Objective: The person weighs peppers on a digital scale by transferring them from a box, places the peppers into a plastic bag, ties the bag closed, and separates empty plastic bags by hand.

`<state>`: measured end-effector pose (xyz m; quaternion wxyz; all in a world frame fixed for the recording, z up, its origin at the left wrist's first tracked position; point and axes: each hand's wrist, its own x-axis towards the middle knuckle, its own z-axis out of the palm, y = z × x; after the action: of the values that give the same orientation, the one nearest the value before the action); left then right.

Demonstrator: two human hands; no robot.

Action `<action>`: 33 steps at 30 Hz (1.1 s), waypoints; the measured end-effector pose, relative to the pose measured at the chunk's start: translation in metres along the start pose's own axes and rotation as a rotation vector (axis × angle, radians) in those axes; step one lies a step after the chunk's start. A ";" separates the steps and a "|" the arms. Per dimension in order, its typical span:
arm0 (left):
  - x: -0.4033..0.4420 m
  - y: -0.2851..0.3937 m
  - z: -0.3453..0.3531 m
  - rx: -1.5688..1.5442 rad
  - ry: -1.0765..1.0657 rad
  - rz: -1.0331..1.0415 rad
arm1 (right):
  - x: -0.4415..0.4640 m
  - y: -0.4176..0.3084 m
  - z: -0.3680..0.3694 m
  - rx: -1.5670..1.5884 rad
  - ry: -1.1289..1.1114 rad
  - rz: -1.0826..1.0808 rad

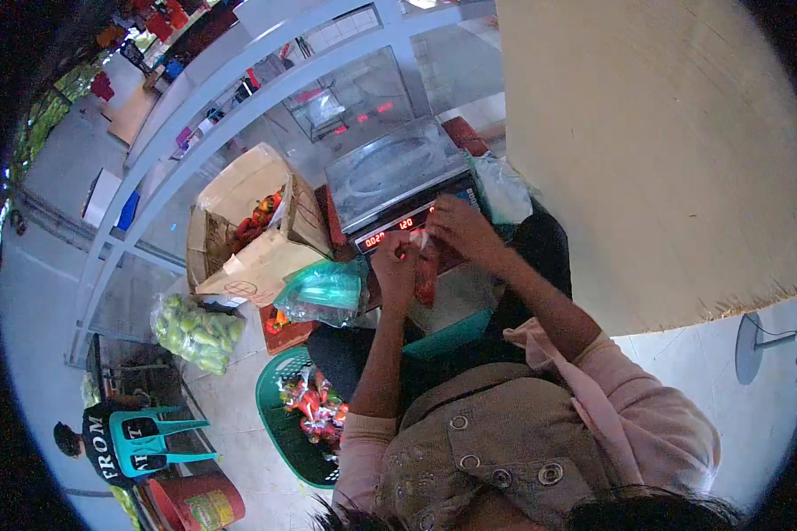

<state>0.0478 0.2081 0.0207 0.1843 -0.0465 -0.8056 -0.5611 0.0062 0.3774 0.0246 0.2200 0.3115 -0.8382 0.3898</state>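
A small clear plastic bag with red chili peppers [426,276] hangs between my hands, in front of the digital scale [398,173]. My left hand [395,265] is closed on the left side of the bag's gathered top. Fingers of my right hand [463,232] bend in at the same top from the right, partly covering the scale's lit red display. The bag's neck is mostly hidden by my fingers. Nothing lies on the scale's metal pan. Left of my left hand sits a pack of clear and green plastic bags [323,290].
An open cardboard box [266,252] holds red peppers. A green basket [270,416] with several bagged peppers stands at my left, near a bag of green vegetables [195,332]. Cardboard [655,159] rises at right. A person [102,438] sits on a teal chair [142,442] behind a red bucket [199,500].
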 end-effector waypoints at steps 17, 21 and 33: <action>0.033 0.000 0.016 -0.099 0.115 -0.325 | -0.044 0.020 0.120 2.211 -0.119 0.810; 0.019 -0.068 0.017 -0.115 0.285 -0.226 | -0.071 0.002 0.142 1.892 -0.153 1.013; -0.006 0.056 -0.029 0.010 -0.051 0.126 | 0.049 -0.020 -0.041 0.439 -0.263 -0.213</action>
<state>0.0760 0.2024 0.0766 0.1990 -0.1105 -0.8082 -0.5431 -0.0100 0.3830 0.0895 0.0763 0.4859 -0.7175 0.4932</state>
